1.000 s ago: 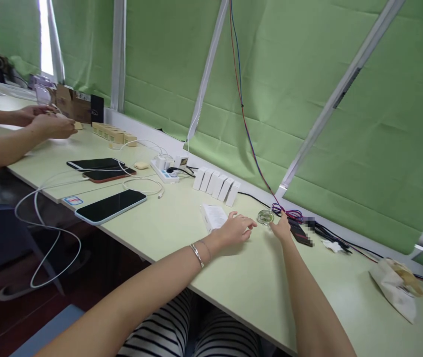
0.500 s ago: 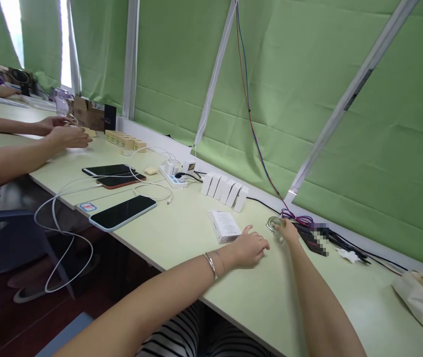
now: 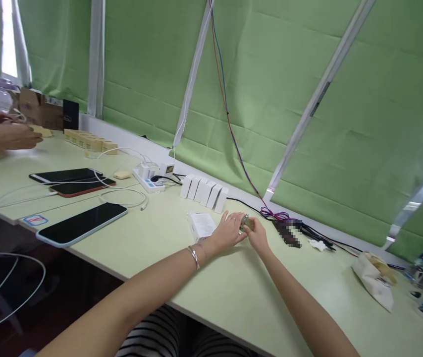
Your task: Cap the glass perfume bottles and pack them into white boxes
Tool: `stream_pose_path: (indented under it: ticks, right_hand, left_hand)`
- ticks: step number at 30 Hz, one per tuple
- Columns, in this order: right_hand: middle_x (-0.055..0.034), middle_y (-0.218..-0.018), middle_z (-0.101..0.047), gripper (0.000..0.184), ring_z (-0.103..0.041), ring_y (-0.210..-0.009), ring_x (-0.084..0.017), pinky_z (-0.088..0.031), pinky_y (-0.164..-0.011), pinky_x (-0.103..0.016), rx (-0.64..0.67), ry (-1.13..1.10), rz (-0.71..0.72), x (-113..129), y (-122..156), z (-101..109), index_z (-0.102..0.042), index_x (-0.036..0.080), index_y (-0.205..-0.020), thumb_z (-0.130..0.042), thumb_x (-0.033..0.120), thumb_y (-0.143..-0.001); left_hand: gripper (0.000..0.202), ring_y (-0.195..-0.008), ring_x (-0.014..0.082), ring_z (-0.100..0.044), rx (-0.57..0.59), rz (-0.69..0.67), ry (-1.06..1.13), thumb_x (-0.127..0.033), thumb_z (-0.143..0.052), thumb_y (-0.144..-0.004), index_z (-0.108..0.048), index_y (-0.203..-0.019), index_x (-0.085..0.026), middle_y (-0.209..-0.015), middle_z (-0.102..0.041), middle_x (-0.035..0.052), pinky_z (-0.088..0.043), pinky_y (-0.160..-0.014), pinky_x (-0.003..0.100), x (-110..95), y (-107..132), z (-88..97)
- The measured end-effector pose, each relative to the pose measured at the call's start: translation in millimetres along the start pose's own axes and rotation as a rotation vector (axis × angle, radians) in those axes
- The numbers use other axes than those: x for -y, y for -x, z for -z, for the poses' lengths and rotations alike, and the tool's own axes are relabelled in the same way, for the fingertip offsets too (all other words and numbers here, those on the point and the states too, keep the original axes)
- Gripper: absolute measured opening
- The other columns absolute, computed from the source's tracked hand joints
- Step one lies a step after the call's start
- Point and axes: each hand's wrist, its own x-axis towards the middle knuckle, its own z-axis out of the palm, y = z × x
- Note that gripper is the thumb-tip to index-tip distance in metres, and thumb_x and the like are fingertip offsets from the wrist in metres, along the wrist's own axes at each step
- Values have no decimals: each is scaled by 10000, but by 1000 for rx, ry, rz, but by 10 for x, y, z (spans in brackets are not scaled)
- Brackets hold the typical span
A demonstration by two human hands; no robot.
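A small coiled cable (image 3: 246,224), shiny and pale greenish, is between my two hands just above the table. My right hand (image 3: 256,235) grips it from the right, fingers closed round its side. From the left, my left hand (image 3: 228,232) meets the same coil, its fingers curled against it and partly hiding it. A white box (image 3: 201,225) with fine print lies flat beside my left hand. Behind the hands, several white boxes (image 3: 204,192) stand on edge in a row.
A white power strip (image 3: 148,181) with plugs sits by the wall. Several phones, including a pale-blue-edged phone (image 3: 81,225), lie left among white cables. Black cables (image 3: 317,235) and a cloth pouch (image 3: 373,280) are right. Another person's hands (image 3: 7,135) work far left.
My right hand has brought the coiled cable left, away from the wall, and my left hand has closed in on it. The view has turned right.
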Motion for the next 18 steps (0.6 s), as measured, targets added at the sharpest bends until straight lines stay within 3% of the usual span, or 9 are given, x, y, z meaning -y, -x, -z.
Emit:
stream_pose_path:
  ticks: [6,10,15,18]
  right_hand:
    - [-57,-903,-674,287,-617,-734,-186,-494,-685,-332,157,-190,52,-49,284,-91,-565,185,-939,-589,322,-688]
    - [-37,-857,-684,292,-627,-736,-181,-499,-684,-317,260,-196,79,-24,332,-32,-586,194,-955,-594,337,-700]
    - [-74,-977,-663,235,-617,-909,-196,-480,-811,-361,202,77,58,-81,178,174,-595,162,-992,-458,301,-860]
    - [-84,-1142,-581,237,-545,-1055,-212,-421,-915,-437,134,348,41,-126,70,180,-569,158,-1070,-491,293,-891]
  left_hand:
    - [588,-1073,267,-559,205,36,76,-332,-495,-864,-273,-1363,-112,-1145,-609,138,-302,-1000,435,57,19,90]
    - [609,-970,263,-608,337,39,144,-449,-484,-853,-323,-1355,-144,-1052,-658,109,-438,-779,313,139,44,190]
    - [432,-895,241,-624,381,24,189,-450,-506,-836,-503,-1195,-209,-1010,-665,72,-432,-691,269,209,58,233]
    - [387,-861,236,-625,379,39,200,-454,-533,-818,-549,-1123,-217,-968,-671,63,-431,-682,271,206,53,219]
